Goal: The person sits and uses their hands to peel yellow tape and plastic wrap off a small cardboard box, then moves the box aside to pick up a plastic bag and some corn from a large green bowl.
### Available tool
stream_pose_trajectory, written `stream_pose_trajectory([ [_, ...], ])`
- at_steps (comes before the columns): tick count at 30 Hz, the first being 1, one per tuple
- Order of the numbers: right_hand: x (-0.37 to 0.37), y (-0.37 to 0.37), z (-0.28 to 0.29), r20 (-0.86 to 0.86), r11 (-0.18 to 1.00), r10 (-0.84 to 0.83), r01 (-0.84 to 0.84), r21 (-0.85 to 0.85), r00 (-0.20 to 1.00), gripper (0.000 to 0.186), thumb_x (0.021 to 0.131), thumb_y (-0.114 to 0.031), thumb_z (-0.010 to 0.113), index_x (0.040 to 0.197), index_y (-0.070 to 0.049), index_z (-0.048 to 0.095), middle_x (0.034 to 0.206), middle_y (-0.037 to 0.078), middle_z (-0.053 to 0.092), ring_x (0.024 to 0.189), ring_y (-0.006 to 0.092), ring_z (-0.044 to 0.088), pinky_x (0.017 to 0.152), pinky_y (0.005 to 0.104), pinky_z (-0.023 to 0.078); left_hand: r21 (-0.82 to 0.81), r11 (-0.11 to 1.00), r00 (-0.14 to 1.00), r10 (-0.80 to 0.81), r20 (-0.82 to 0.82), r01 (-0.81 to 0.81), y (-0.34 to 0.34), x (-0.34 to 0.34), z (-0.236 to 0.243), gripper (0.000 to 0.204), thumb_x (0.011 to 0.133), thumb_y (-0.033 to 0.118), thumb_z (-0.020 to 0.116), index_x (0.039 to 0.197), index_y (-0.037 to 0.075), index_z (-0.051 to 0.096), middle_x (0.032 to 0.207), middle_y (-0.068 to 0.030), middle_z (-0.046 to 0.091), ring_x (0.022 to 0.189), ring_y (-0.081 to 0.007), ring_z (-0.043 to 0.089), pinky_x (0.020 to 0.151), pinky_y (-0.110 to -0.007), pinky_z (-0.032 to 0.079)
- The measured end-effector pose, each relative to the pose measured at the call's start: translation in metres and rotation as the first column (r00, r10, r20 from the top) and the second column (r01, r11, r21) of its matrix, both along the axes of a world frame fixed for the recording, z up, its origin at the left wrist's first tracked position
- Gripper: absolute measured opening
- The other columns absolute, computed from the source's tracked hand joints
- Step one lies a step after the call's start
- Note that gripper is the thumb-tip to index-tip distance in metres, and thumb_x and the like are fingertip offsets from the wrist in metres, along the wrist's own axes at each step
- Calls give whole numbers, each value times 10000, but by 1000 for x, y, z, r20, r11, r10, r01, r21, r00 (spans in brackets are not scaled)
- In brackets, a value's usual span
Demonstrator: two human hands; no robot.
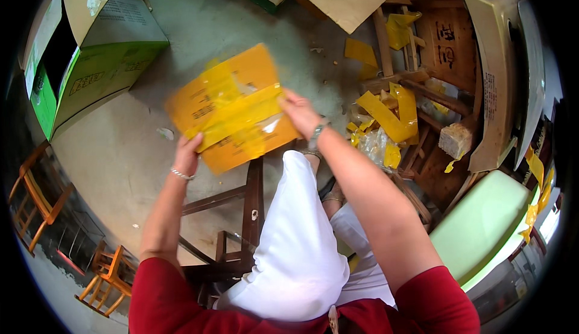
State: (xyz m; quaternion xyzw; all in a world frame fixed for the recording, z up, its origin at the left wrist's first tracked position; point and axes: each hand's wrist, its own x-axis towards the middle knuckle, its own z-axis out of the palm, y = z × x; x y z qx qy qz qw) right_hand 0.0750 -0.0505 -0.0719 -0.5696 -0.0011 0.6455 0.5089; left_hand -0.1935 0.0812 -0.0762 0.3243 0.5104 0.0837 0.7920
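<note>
Between my hands, above the floor, is a flattened orange cardboard box (223, 86) with strips of yellow packing tape (247, 109) across its middle. My left hand (188, 153) grips its lower left edge near the end of the tape, thumb on top. On the right edge, my right hand (300, 112) pinches the board by the other end of the tape. The fingers beneath the board are hidden. White torn patches show on its surface, and its left side is blurred.
A green and white carton (114, 62) stands open at upper left. Loose yellow tape (386, 117) and clear plastic (375, 147) lie to the right, beside an overturned wooden stool (446, 44). A pale green board (482, 225) is at lower right, small wooden chairs (108, 270) at lower left.
</note>
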Motion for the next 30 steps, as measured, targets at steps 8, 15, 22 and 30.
stream_pose_trajectory([
  [8, -73, 53, 22, 317, 742, 664, -650, -166, 677, 561, 869, -262, 471, 1361, -94, 260, 1313, 184, 400, 1245, 261, 354, 1019, 302, 266, -27, 990, 862, -136, -489, 141, 42, -89, 50, 419, 850, 125, 518, 1223, -3, 376, 1142, -91, 544, 1007, -219, 554, 861, -334, 449],
  [15, -20, -24, -12, 504, 998, 61, -59, -20, 861, 452, 858, -313, 509, 1255, -105, 451, 1075, 98, 595, 898, 194, 583, 821, 279, 430, 537, 334, 534, 109, -839, 775, 41, -52, 87, 430, 779, 72, 566, 1187, 66, 429, 1169, -151, 507, 1085, -300, 487, 899, -410, 390],
  [22, -28, -75, -19, 471, 978, 69, 33, -204, 880, 273, 849, -153, 531, 1082, -17, 576, 762, 65, 630, 678, 109, 561, 656, 218, 432, 374, -621, 54, -470, -881, 689, 17, 136, 79, 483, 752, 348, 587, 1159, 96, 524, 1276, -124, 435, 1222, -330, 343, 984, -523, 249],
  [30, -27, -121, -15, 460, 969, 148, -36, -243, 875, 263, 820, -115, 534, 1055, -6, 583, 773, 86, 632, 671, 115, 575, 638, 242, 459, -465, -786, -878, -198, -436, 408, 0, 192, 19, 774, 712, 661, 488, 1299, 161, 416, 1369, -83, 349, 1293, -317, 242, 979, -637, 153],
])
